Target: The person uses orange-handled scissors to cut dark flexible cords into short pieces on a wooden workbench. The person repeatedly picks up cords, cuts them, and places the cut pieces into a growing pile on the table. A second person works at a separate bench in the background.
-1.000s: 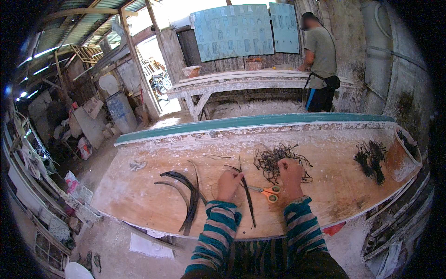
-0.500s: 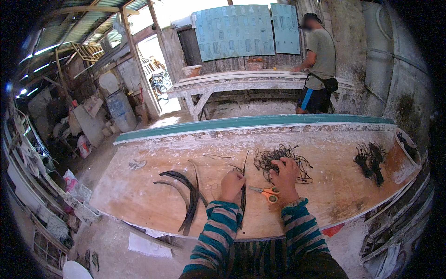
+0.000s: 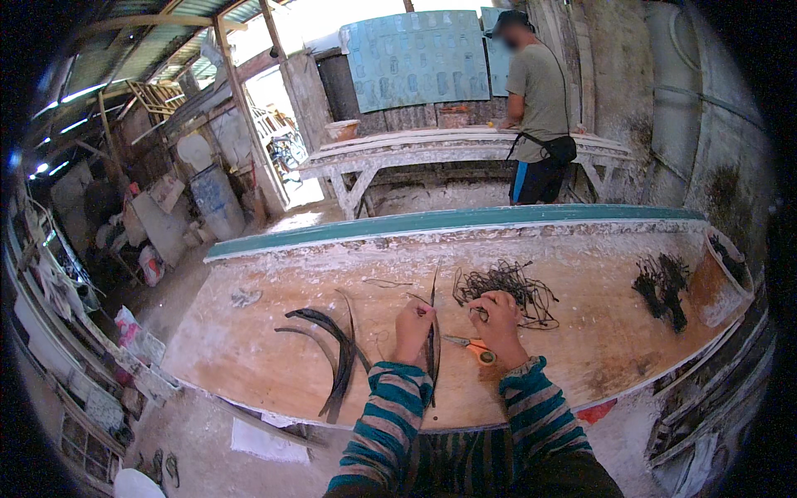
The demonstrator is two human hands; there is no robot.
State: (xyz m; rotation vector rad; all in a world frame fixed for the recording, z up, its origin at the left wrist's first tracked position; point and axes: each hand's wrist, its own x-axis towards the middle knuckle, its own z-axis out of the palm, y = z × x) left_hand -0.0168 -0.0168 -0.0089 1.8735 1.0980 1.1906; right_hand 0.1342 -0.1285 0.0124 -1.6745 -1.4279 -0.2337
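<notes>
My left hand is pinched closed at a thin black strip, which stands out above and below the fingers. My right hand has its fingers curled together just in front of a tangled pile of black cords; a small dark bit shows at its fingertips, too small to name. Between the hands lies a pair of scissors with orange handles, its blades pointing left, partly covered by the right hand. Left of my left hand, several curved black strips rest on the wooden tabletop.
Bundles of black cords lie at the right, beside a tipped clay-coloured pot. A green strip edges the table's far side. Beyond it, another person stands at a long whitened bench.
My right hand has drawn back from the cord pile, its spread fingers now curled together. My left hand and the strip's top shifted slightly left. The other person moved left along the bench.
</notes>
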